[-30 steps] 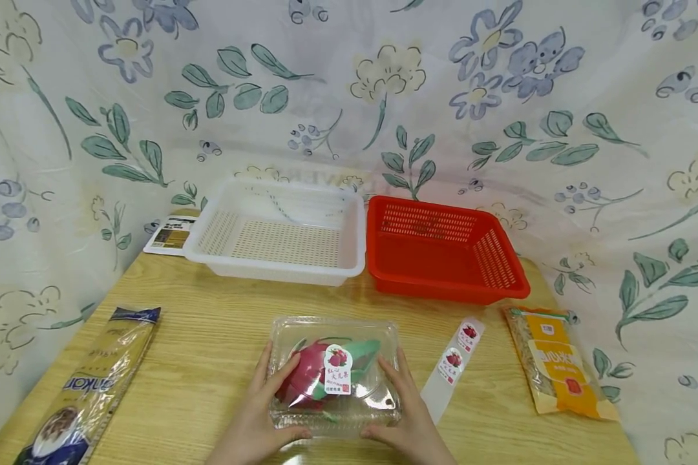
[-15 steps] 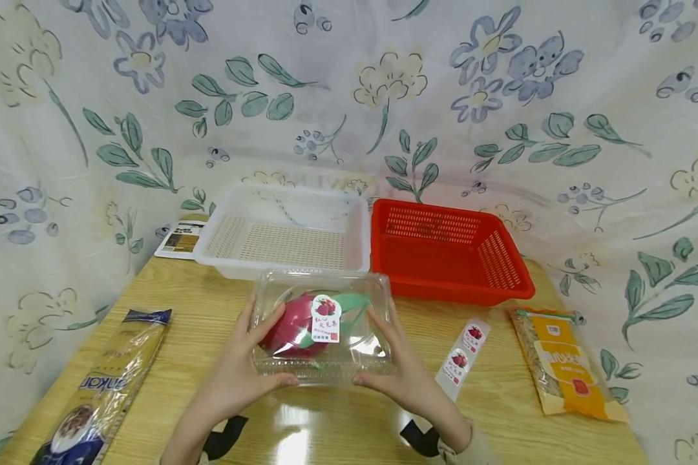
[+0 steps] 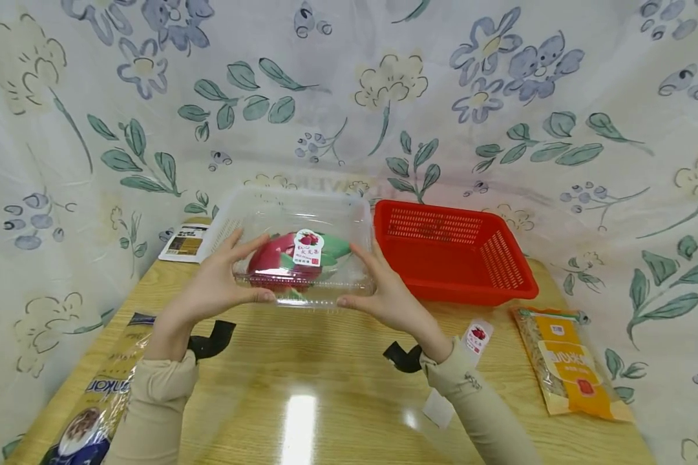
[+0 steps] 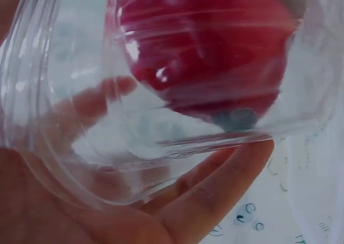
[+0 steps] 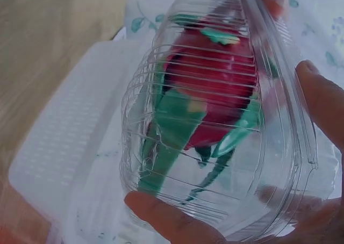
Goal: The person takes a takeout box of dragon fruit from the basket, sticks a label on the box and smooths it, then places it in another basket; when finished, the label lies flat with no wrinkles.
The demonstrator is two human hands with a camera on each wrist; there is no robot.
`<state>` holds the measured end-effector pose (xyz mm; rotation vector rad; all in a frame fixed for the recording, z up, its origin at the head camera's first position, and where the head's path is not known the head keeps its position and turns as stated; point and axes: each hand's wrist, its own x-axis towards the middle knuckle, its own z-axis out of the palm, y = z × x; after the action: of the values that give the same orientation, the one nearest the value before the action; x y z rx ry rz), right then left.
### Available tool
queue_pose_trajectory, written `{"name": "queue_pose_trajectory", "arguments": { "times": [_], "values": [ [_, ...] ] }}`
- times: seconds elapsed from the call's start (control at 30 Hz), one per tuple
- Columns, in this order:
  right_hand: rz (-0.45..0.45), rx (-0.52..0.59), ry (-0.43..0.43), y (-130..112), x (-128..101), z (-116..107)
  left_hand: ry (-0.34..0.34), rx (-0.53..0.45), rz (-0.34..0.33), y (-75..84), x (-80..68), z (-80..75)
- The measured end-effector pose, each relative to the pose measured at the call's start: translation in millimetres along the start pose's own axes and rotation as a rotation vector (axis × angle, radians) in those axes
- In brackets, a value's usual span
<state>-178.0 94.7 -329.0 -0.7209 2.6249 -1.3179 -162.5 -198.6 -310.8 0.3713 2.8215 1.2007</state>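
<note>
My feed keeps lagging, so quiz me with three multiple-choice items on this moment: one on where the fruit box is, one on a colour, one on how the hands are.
1. Where is the clear fruit box?
A. lying in the red basket
B. held in the air over the white basket
C. flat on the table beside the yellow packet

2. What colour is the basket to the right of the white basket?
A. red
B. blue
C. green

3. How do the hands hold the box?
A. only the left hand holds it
B. both hands lie flat on the table
C. left hand and right hand grip it from either side

Answers: 1 B, the head view shows the box off the table, in front of the white basket. 2 A, its mesh walls are plainly red. 3 C, thumbs and fingers clasp both ends.
</note>
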Motion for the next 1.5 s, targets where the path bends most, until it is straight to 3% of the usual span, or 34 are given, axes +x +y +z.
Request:
{"name": "queue_pose_trajectory", "arguments": {
  "times": [0.17,0.37,0.5,0.8,1.1,1.5],
  "values": [
    [0.067,-0.002,-0.014,3.9,38.6,-6.9,-0.063,-0.016,-0.019,-9.0,34.8,-19.5],
    [0.073,-0.002,-0.006,9.9,80.2,-14.5,-0.149,-0.149,-0.035,-24.5,75.3,-34.6],
    [0.115,0.023,-0.016,13.0,101.8,-18.4,-0.155,-0.220,-0.096,-27.2,99.2,-42.7],
    [0.210,0.248,-0.075,28.4,141.2,-17.2,-0.189,-0.403,-0.279,-44.5,143.0,-44.9],
    [0.407,0.379,-0.138,46.9,169.5,-6.6,-0.222,-0.502,-0.415,-71.7,165.9,-33.4],
    [0.603,0.556,-0.149,68.7,187.6,7.6,-0.233,-0.576,-0.539,-87.7,173.3,-22.3]
  ]
}}
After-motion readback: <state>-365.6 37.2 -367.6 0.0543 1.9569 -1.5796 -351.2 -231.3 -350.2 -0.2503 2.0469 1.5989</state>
